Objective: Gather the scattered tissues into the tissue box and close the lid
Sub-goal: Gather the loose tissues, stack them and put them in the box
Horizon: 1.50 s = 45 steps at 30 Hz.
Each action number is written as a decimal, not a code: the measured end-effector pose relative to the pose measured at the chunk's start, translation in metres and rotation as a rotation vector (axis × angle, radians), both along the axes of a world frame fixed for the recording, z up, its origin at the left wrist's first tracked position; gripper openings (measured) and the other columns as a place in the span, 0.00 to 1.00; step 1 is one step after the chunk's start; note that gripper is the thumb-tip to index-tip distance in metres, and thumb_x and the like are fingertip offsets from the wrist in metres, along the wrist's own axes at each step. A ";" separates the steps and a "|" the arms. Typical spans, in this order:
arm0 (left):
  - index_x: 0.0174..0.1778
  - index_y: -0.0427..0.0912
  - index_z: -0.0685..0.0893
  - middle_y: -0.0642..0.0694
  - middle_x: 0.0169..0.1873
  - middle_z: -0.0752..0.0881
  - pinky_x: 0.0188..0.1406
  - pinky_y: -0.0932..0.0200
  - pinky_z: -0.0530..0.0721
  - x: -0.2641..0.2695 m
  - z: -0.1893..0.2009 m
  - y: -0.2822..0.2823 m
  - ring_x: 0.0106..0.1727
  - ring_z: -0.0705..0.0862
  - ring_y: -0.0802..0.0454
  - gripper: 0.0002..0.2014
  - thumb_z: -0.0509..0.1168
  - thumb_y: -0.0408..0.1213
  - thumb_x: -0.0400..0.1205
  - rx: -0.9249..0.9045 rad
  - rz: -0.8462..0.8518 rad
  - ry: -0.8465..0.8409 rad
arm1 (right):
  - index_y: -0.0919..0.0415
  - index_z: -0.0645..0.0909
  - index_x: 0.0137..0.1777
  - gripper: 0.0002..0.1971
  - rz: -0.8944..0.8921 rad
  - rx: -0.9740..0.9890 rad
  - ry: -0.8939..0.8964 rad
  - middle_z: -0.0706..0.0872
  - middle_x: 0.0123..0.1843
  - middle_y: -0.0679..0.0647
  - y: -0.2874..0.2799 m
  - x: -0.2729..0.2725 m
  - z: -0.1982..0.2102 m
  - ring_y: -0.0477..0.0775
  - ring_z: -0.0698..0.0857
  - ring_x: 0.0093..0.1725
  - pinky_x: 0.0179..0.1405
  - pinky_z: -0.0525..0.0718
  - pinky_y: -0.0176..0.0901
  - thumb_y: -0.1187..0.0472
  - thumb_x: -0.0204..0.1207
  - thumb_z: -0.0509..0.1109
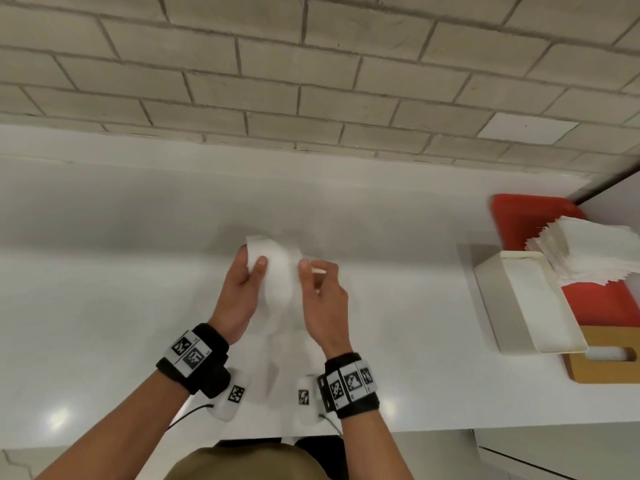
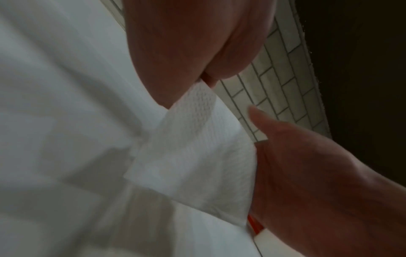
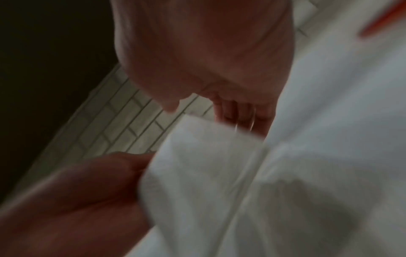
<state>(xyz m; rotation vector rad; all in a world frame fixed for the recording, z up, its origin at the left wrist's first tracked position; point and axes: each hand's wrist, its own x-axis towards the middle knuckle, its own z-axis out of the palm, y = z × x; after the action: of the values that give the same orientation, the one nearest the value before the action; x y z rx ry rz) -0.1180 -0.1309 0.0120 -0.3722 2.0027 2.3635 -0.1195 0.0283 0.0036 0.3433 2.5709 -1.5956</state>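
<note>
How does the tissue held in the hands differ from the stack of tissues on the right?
The held tissue is lifted off the counter, pinched between the left hand and right hand; the tissue stack rests untouched on the red tray. The held tissue is curved and blurred; the stack lies flat, many layers thick. Both are white.

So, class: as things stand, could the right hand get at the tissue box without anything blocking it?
Probably yes, once freed. The right hand pinches the tissue together with the left hand. The counter between it and the tissue box on its right looks bare.
</note>
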 end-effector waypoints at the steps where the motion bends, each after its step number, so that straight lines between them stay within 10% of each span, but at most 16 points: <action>1: 0.78 0.47 0.78 0.43 0.66 0.91 0.62 0.50 0.91 -0.003 0.001 0.009 0.64 0.91 0.46 0.14 0.59 0.36 0.96 -0.007 -0.035 0.006 | 0.48 0.78 0.65 0.18 -0.015 -0.032 -0.030 0.89 0.46 0.43 0.002 0.004 -0.003 0.36 0.88 0.43 0.44 0.83 0.35 0.36 0.89 0.65; 5: 0.74 0.45 0.81 0.47 0.57 0.90 0.61 0.47 0.89 -0.034 -0.032 0.018 0.53 0.90 0.49 0.14 0.66 0.37 0.92 -0.482 -0.058 -0.095 | 0.58 0.79 0.64 0.13 -0.100 0.177 -0.028 0.90 0.43 0.52 0.015 -0.003 -0.031 0.53 0.88 0.43 0.44 0.78 0.47 0.49 0.94 0.63; 8: 0.75 0.35 0.81 0.34 0.64 0.83 0.72 0.42 0.78 -0.056 -0.072 0.008 0.65 0.83 0.35 0.18 0.67 0.34 0.89 -0.911 -0.171 -0.200 | 0.60 0.73 0.70 0.16 -0.077 0.336 -0.180 0.90 0.59 0.62 0.017 -0.003 -0.047 0.70 0.88 0.59 0.50 0.80 0.55 0.49 0.96 0.56; 13: 0.64 0.31 0.83 0.32 0.63 0.80 0.71 0.44 0.68 -0.067 -0.092 0.010 0.66 0.76 0.30 0.16 0.75 0.34 0.84 -1.131 -0.350 -0.093 | 0.62 0.69 0.73 0.16 -0.047 0.480 -0.233 0.86 0.70 0.59 0.010 0.007 -0.057 0.69 0.88 0.62 0.48 0.74 0.54 0.52 0.97 0.50; 18: 0.52 0.34 0.86 0.41 0.49 0.87 0.61 0.52 0.79 -0.074 -0.077 0.014 0.52 0.83 0.44 0.04 0.73 0.30 0.85 -0.911 -0.310 -0.133 | 0.59 0.68 0.72 0.14 -0.121 0.420 -0.225 0.88 0.65 0.57 0.008 0.006 -0.059 0.67 0.88 0.61 0.49 0.74 0.53 0.52 0.97 0.48; 25: 0.61 0.39 0.84 0.45 0.52 0.88 0.52 0.54 0.79 -0.065 -0.068 0.028 0.54 0.86 0.44 0.17 0.63 0.51 0.93 -0.538 -0.159 -0.276 | 0.55 0.70 0.69 0.15 -0.223 0.351 -0.225 0.85 0.52 0.56 0.006 0.006 -0.065 0.66 0.86 0.54 0.53 0.81 0.57 0.50 0.97 0.46; 32: 0.46 0.40 0.86 0.40 0.40 0.89 0.51 0.45 0.82 -0.059 -0.062 0.034 0.44 0.87 0.46 0.23 0.57 0.53 0.95 -0.509 -0.278 -0.101 | 0.50 0.72 0.61 0.10 -0.281 0.093 -0.037 0.82 0.52 0.45 0.008 0.006 -0.067 0.54 0.77 0.55 0.62 0.79 0.58 0.48 0.96 0.51; 37: 0.72 0.43 0.87 0.42 0.66 0.92 0.79 0.44 0.81 -0.059 -0.031 0.038 0.70 0.89 0.44 0.31 0.53 0.64 0.92 -0.110 -0.344 -0.150 | 0.43 0.67 0.74 0.15 -0.316 -0.237 0.018 0.89 0.63 0.42 0.003 0.005 -0.042 0.41 0.89 0.60 0.59 0.87 0.42 0.39 0.95 0.52; 40: 0.90 0.50 0.69 0.54 0.87 0.71 0.91 0.51 0.60 -0.064 -0.019 0.048 0.89 0.68 0.55 0.44 0.49 0.76 0.85 -0.156 -0.338 -0.241 | 0.46 0.66 0.65 0.11 -0.390 -0.218 -0.001 0.90 0.50 0.47 -0.003 0.001 -0.032 0.46 0.90 0.45 0.43 0.86 0.45 0.42 0.96 0.49; 45: 0.69 0.51 0.83 0.57 0.67 0.87 0.75 0.50 0.77 -0.068 -0.016 0.046 0.71 0.84 0.55 0.31 0.58 0.73 0.86 -0.287 -0.455 -0.160 | 0.56 0.65 0.60 0.16 -0.589 -0.366 -0.181 0.88 0.50 0.54 -0.002 -0.013 -0.024 0.51 0.88 0.46 0.45 0.85 0.49 0.43 0.96 0.46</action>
<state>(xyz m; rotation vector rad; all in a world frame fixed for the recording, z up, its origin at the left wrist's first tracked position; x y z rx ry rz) -0.1860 -0.0851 -0.0043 -0.0882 2.0813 1.7342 -0.1320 0.0265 -0.0206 1.2217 2.0861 -2.0401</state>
